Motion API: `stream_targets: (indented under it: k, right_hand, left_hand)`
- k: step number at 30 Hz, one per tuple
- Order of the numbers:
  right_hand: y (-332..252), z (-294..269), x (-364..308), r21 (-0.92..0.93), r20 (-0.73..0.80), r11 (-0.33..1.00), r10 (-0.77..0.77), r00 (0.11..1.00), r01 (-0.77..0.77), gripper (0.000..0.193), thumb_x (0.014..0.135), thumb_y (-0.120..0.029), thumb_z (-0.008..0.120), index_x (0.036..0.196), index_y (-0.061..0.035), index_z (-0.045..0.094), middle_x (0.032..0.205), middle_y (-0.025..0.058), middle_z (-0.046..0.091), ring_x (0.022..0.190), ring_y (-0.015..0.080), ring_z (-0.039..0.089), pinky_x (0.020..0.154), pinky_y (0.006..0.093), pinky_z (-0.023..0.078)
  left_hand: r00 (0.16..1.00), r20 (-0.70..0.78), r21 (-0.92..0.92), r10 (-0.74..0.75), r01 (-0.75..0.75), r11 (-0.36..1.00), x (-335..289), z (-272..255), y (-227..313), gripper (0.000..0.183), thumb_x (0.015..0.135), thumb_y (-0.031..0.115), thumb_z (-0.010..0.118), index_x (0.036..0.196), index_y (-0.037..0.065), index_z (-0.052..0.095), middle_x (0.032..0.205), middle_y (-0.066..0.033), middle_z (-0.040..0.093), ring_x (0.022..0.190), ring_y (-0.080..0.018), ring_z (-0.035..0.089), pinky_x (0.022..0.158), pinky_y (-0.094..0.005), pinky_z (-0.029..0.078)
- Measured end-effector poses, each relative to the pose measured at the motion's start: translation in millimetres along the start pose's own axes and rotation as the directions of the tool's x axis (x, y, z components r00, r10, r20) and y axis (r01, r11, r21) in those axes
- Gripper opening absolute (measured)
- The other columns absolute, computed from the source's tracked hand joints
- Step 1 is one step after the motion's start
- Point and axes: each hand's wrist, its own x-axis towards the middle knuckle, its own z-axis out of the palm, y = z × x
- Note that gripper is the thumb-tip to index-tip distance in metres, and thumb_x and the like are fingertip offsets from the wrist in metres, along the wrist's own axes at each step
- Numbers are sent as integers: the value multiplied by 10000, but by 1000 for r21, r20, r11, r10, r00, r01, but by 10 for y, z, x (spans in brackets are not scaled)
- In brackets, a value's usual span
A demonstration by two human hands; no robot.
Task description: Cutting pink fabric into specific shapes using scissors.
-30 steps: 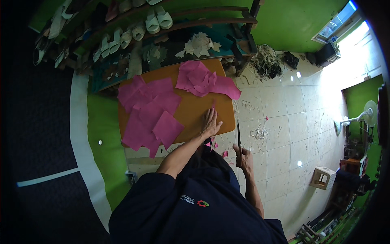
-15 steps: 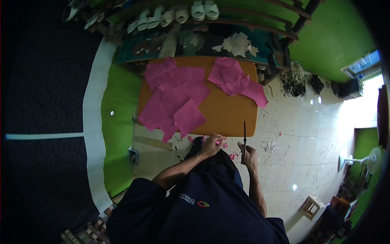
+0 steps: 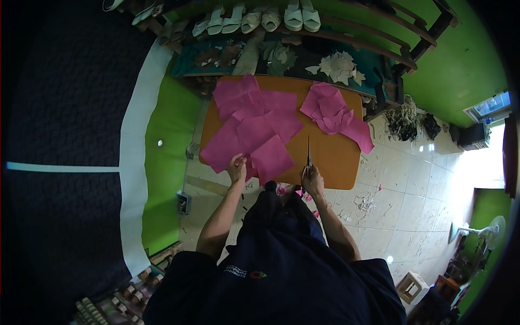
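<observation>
A spread heap of pink sheets [image 3: 252, 127], perhaps leather or fabric, covers the left side of the orange-brown table [image 3: 327, 168]. At its near edge my left hand [image 3: 236, 167] is closed, fingers curled on the border of a pink sheet. My right hand [image 3: 313, 183] grips a pair of scissors [image 3: 309, 156] by the handles. The dark blades point away from me over the table, close together and apart from the sheets. Farther right lies a smaller heap of cut pink pieces [image 3: 330, 111], one strip hanging past the table's right edge.
Behind the table a rack holds pale sandals [image 3: 301, 19] above a shelf with scrap pieces [image 3: 338, 67]. Pink bits and trimmings [image 3: 365, 202] litter the tiled floor. A green wall [image 3: 168, 162] stands left; a fan [image 3: 479, 230] and a stool [image 3: 411, 287] are at right.
My left hand has gone from above my lap to the near edge of the pink sheets. The right hand has brought the scissors leftward over the table. The whole view has shifted slightly.
</observation>
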Motion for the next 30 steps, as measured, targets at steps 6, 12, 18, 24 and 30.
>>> stream_targets:
  k: [6,12,18,24,30]
  right_hand:
    - [-213,370,121,102,-50,987,132,990,-126,345,863,-364,660,882,-42,539,810,203,674,792,402,686,706,469,517]
    - [-444,606,152,162,-117,961,244,963,-224,361,818,-336,701,986,-52,553,888,211,694,856,426,686,764,482,523]
    - [-474,701,53,219,-251,959,236,939,-182,246,842,-263,655,946,-51,586,811,193,678,766,347,698,707,437,527]
    - [-690,716,47,296,-173,934,260,950,-202,228,804,-180,653,979,-56,577,845,194,687,815,372,698,738,439,525]
    - [-483,255,40,332,-309,939,197,931,-89,153,806,-104,663,844,-48,526,687,144,628,645,270,657,608,375,498]
  left_hand:
    - [994,36,25,-103,102,995,538,-30,138,288,857,67,716,1142,55,674,982,-40,617,920,-160,588,859,-326,493]
    - [992,129,230,14,-43,972,1132,80,343,414,820,125,766,1213,66,652,1085,-70,626,958,-193,579,847,-338,487]
    - [953,302,364,-14,-102,926,1286,316,366,641,706,232,863,1281,74,627,1092,-86,588,970,-233,563,856,-378,477]
    - [924,344,350,164,-288,891,1685,178,65,399,701,244,864,949,44,624,936,-68,558,864,-226,553,766,-379,463]
    - [871,490,190,-11,-95,977,1197,432,430,305,859,249,768,965,58,556,859,-36,579,780,-135,528,681,-301,446]
